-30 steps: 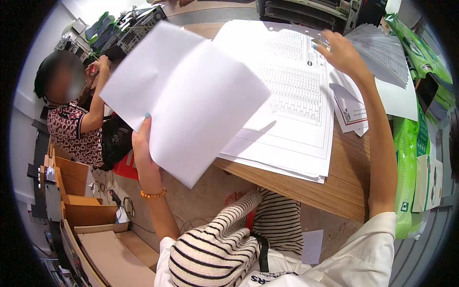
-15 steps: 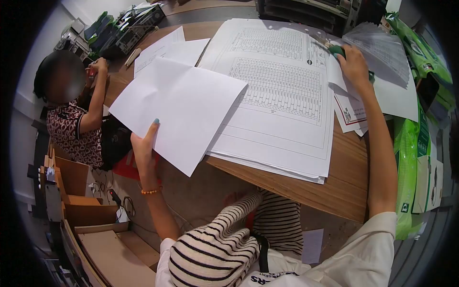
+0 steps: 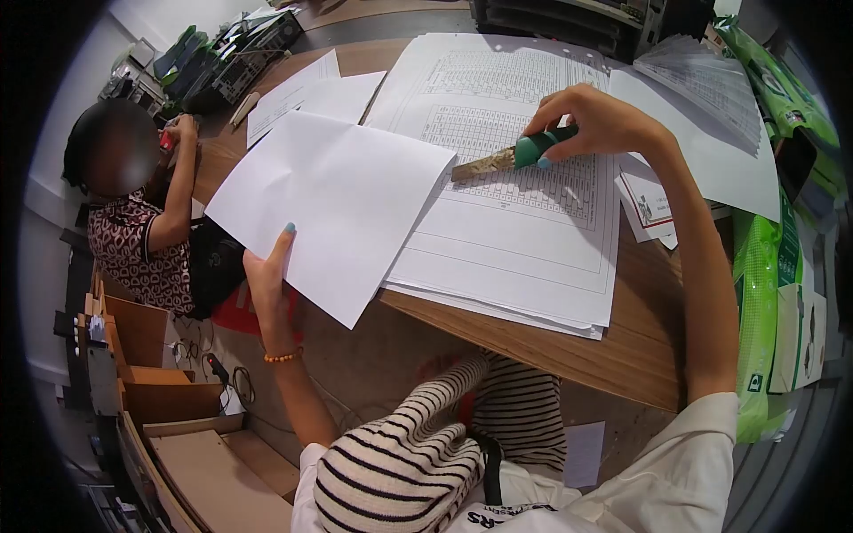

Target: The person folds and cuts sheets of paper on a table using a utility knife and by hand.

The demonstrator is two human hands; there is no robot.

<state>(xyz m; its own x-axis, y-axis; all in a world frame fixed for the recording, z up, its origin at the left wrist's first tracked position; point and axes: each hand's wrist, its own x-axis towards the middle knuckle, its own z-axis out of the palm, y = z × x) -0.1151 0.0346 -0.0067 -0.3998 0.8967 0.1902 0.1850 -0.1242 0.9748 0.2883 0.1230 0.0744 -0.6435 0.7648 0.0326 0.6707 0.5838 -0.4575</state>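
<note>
My left hand [image 3: 268, 275] pinches 1 blank sheet [image 3: 333, 213] at its near-left edge. My right hand [image 3: 609, 120] grips 1 green-handled tool [image 3: 536, 147]; its long axis points left, slightly toward me, tip just beside the sheet's right corner.

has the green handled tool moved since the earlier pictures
Yes: the green-handled tool, held by the right hand, has moved left and lower in view, judged against the printed top sheet.
</note>
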